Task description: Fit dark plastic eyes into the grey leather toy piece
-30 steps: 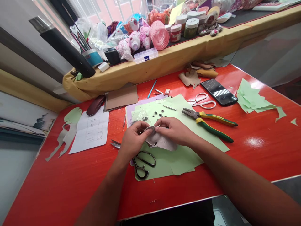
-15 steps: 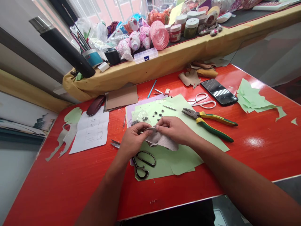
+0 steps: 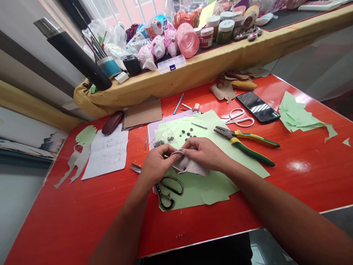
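Observation:
My left hand (image 3: 156,165) and my right hand (image 3: 205,152) meet over the middle of the red table (image 3: 68,217), both pinching the upper edge of a small grey fabric piece (image 3: 190,167). The fabric hangs over light green paper sheets (image 3: 215,184). Several small dark snap buttons (image 3: 187,133) lie on the green paper just beyond my fingers. Black scissors (image 3: 168,191) rest under my left wrist.
Green and yellow pliers (image 3: 245,141), white scissors (image 3: 239,117) and a black phone (image 3: 257,107) lie to the right. Green paper scraps (image 3: 300,117) sit at the far right. A white sheet (image 3: 107,152) and paper cut-outs (image 3: 79,151) lie left. A cluttered shelf (image 3: 193,70) runs behind.
My fingers have shifted slightly along the fabric's top edge. Everything else on the table stays put.

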Demonstrator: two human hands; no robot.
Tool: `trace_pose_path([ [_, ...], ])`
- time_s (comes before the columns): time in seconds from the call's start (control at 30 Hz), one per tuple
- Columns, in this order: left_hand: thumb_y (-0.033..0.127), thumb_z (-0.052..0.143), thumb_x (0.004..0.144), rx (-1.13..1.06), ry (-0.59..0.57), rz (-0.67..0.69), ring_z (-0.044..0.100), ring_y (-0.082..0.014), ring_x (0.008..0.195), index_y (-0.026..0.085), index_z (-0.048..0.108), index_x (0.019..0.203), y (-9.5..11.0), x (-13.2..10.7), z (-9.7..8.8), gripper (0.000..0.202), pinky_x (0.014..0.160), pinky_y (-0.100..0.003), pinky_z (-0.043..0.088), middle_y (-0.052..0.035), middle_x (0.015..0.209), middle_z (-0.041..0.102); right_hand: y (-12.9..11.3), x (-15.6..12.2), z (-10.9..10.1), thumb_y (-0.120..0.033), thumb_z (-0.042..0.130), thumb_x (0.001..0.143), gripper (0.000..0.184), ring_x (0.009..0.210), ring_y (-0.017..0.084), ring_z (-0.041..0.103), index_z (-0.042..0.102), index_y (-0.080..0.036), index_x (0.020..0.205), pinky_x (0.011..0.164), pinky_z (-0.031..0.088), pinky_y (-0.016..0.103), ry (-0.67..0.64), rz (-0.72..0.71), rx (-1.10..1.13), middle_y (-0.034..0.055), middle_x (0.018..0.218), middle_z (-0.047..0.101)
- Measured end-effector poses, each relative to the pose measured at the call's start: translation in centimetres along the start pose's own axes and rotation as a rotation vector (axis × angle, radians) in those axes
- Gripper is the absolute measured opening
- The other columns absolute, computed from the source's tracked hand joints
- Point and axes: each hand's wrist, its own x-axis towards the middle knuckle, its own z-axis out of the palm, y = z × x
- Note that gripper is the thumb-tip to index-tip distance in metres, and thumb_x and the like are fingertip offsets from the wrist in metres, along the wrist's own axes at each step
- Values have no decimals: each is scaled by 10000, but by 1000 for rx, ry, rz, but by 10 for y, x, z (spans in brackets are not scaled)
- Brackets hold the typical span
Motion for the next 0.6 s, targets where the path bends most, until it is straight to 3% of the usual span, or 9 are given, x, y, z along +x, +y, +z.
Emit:
trace_pose_path([
  [0.37, 407, 807, 799, -48, 48, 1, 661, -187, 735, 205, 666, 797, -4, 1, 4, 246, 637, -288, 486, -20, 778, 722, -1, -1, 2, -323, 663, 897, 157, 737, 182, 647, 744, -196, 855, 658, 439, 275, 14, -8, -8, 26, 810, 765],
  [0.6, 396, 816, 794, -43, -14, -9, 668, -187, 742, 197, 697, 787, -6, 2, 0, 231, 665, -292, 498, -25, 786, 734, -2, 0, 3, -310, 666, 893, 146, 731, 180, 640, 742, -198, 839, 669, 437, 278, 13, -13, -23, 19, 794, 753],
])
